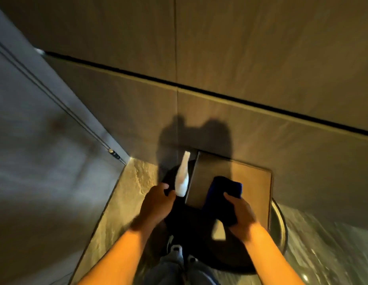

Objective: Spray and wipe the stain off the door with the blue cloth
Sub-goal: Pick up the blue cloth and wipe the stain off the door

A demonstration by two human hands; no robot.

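The white spray bottle (182, 177) stands tilted on a round black table, just left of a tan square board. My left hand (156, 202) is beside the bottle's base. Its fingers are apart and their tips reach the bottle without wrapping it. My right hand (239, 212) grips the dark blue cloth (225, 187) over the board's near edge. The grey door (34, 151) fills the left side, and a faint reddish smudge (57, 125) shows on it.
Brown panelled wall (261, 58) rises straight ahead behind the table. The round black table has a metal rim (282, 223), and the tan board (253, 182) lies on it. A beige stone floor strip (125, 194) runs between door and table. My jeans and shoes (179, 256) are below.
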